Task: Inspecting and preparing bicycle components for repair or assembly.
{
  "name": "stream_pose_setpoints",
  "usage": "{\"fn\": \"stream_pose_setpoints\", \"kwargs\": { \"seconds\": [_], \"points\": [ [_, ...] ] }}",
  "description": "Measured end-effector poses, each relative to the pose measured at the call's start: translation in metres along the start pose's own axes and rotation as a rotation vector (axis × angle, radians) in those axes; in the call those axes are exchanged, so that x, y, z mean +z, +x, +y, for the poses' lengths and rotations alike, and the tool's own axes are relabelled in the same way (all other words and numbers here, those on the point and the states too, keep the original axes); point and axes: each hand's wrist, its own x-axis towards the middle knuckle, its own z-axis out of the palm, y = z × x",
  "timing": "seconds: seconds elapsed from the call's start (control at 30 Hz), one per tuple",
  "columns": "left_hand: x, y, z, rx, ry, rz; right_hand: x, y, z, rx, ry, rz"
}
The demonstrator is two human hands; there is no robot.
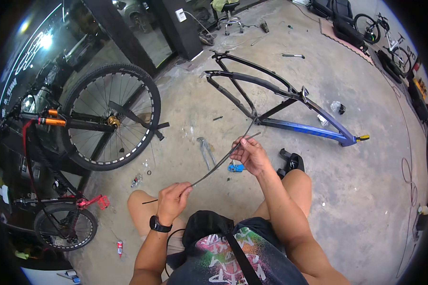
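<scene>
A thin black cable (213, 170) runs slantwise between my two hands in front of my lap. My left hand (173, 198) pinches it with closed fingers, and its lower end pokes out to the left. My right hand (253, 156) grips the upper part between thumb and fingers; a short end sticks out past them. From near the right fingertips a thin dark line reaches up to the bottom of a bicycle frame (302, 131), black and blue-purple, lying on the floor ahead. Grey-handled pliers (206, 154) and a small blue tool (235, 167) lie close by the cable.
At left, a bicycle with a big front wheel (155, 90), orange fork parts and a red pedal (100, 202) leans near the glass. A red can (120, 248) stands lower left. A stool (228, 20) is at the back. Another bicycle (389, 40) stands far right.
</scene>
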Motion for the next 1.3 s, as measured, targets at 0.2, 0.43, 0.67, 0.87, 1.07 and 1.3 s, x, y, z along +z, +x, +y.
{"fn": "stream_pose_setpoints", "kwargs": {
  "seconds": [0.2,0.43,0.67,0.87,1.07,1.3],
  "points": [
    [0.018,0.024,0.037,-0.009,-0.052,-0.104,-0.046,-0.013,-0.052,-0.199,0.155,0.089],
    [0.07,0.051,0.018,-0.045,0.372,0.175,-0.068,-0.018,-0.057,-0.134,0.364,0.079],
    [0.121,0.087,0.003,-0.509,-0.649,0.307,-0.05,-0.018,-0.038,-0.063,0.232,0.11],
    [0.154,0.116,0.046,-0.434,-0.737,0.062,-0.05,-0.021,-0.034,-0.064,0.052,0.19],
    [0.202,0.11,0.078,-0.299,-0.641,-0.1,-0.052,-0.01,-0.019,-0.192,-0.043,0.407],
    [0.227,0.102,0.11,-0.113,-0.337,-0.108,-0.061,-0.001,-0.011,-0.318,0.02,0.382]
  ]
}}
